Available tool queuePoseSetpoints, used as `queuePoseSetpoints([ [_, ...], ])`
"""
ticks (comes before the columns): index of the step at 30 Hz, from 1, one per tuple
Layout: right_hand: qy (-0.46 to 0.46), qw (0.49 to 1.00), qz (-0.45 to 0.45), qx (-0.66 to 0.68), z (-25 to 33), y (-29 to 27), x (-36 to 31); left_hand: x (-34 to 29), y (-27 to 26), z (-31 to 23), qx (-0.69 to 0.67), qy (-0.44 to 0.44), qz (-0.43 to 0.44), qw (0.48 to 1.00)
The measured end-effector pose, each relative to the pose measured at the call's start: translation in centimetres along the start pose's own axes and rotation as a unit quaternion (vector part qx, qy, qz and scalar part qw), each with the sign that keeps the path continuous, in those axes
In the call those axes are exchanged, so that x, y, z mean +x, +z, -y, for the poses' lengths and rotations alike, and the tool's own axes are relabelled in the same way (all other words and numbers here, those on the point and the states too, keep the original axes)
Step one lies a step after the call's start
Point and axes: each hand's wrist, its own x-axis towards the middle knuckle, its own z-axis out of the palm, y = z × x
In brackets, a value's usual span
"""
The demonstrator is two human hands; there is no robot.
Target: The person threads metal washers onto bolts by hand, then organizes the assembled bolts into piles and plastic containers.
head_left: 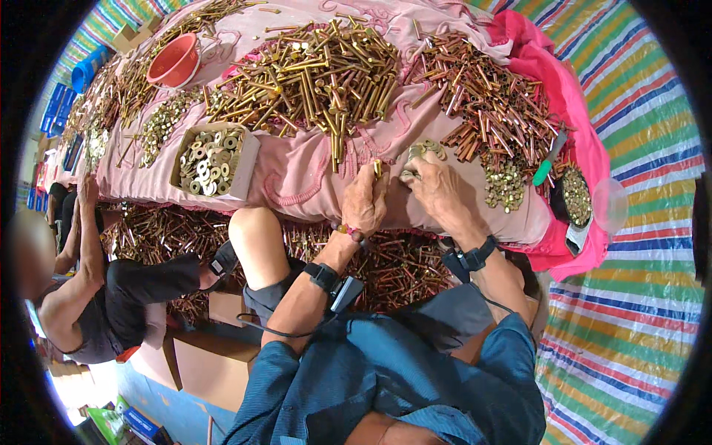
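Observation:
My left hand (363,202) is closed around a brass-coloured bolt (377,169), whose end pokes up between thumb and fingers. Just to its right, my right hand (439,189) pinches what looks like a flat metal washer, mostly hidden by the fingers. Past those fingertips a small heap of washers (430,148) lies on the pink cloth (293,167). Beyond my hands rises a big pile of golden bolts (319,78). A second pile, of coppery bolts (486,96), spreads to the right, with a patch of small nuts (504,185) in front of it.
A cardboard box of washers (215,162) stands left of my hands; a red bucket (173,61) lies farther back. At right are a green-handled knife (549,159) and a dark container of nuts (575,196). More bolts (393,271) lie beneath the table. Another person (74,289) sits at left.

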Motion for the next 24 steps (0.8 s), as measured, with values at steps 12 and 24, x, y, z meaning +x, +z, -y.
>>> queuePoseSetpoints([
  [12, 0.243, 0.857, -0.032, 0.453, -2.3, -0.1, 0.5, 0.3, 0.3, 0.5, 0.007, 0.030, 0.006, 1.000],
  [24, 0.169, 0.801, -0.014, 0.574, 1.7, 0.2, 1.7, 0.0, 0.3, 1.4, 0.009, 0.035, 0.039, 0.999],
])
